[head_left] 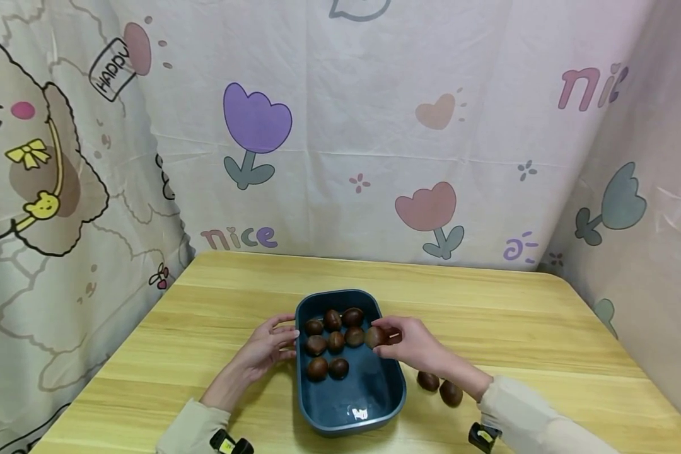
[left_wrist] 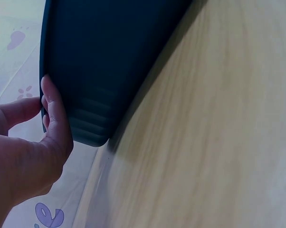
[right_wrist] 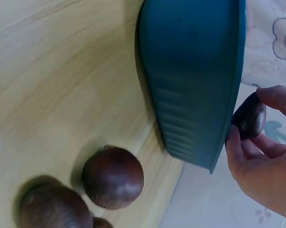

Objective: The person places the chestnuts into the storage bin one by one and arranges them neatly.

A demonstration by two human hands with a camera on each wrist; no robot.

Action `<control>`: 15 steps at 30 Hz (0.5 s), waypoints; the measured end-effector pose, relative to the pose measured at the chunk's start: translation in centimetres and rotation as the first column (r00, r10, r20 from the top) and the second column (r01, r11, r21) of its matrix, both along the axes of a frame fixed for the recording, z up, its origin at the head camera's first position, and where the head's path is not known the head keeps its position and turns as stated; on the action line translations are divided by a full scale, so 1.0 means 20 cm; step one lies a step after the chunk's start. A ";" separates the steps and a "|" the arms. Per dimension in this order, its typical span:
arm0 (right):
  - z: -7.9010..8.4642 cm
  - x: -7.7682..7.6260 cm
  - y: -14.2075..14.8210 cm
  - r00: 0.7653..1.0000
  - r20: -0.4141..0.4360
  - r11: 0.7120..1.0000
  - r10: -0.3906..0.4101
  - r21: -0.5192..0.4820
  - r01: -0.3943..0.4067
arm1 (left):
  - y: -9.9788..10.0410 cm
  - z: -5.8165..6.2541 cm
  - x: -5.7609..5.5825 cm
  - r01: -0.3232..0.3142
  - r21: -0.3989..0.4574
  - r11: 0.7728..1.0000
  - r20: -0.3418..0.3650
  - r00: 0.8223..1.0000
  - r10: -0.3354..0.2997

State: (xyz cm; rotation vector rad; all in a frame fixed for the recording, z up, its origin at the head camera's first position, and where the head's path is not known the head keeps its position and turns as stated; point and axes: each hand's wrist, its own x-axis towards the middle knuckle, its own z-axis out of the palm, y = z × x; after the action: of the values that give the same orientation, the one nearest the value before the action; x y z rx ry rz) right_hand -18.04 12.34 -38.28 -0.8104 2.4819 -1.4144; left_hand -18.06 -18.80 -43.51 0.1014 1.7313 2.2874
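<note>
A dark blue-green plastic container [head_left: 352,403] stands on the table with several brown chestnuts [head_left: 335,342] on its floor, in rows toward its far end. At its left side my left hand [head_left: 265,348] holds the wall, with fingertips at the rim; in the left wrist view, fingers [left_wrist: 57,118] lie against the outer wall. My right hand [head_left: 411,343] pinches a chestnut [head_left: 375,337] between thumb and fingers over the right rim. The right wrist view shows this chestnut [right_wrist: 251,116] close beside the rim.
Outside the container, beneath my right forearm, loose chestnuts [head_left: 451,393] lie on the wooden table [head_left: 250,277]; the right wrist view shows one chestnut [right_wrist: 113,177] near the container's wall. A printed curtain [head_left: 340,126] hangs behind the table and along its sides.
</note>
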 end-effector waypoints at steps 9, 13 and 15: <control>-0.04 0.01 -0.14 0.992 -0.049 0.991 0.115 0.078 -0.111 | -0.01 0.00 0.00 -0.004 -0.015 1.000 -0.001 1.000 0.004; -0.07 0.00 -0.19 0.990 -0.074 0.985 0.121 0.129 -0.111 | 0.00 0.00 0.00 0.001 -0.013 1.000 -0.001 1.000 -0.001; -0.07 0.01 -0.21 0.989 -0.092 0.983 0.117 0.156 -0.102 | 0.00 0.00 0.00 0.004 -0.012 1.000 -0.001 1.000 -0.004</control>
State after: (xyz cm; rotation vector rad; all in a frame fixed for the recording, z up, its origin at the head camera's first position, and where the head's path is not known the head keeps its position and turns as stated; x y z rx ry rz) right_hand -17.93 8.11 -39.64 -0.9918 2.5362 -1.1611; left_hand -18.09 -18.86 -43.47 0.1035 1.7432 2.2748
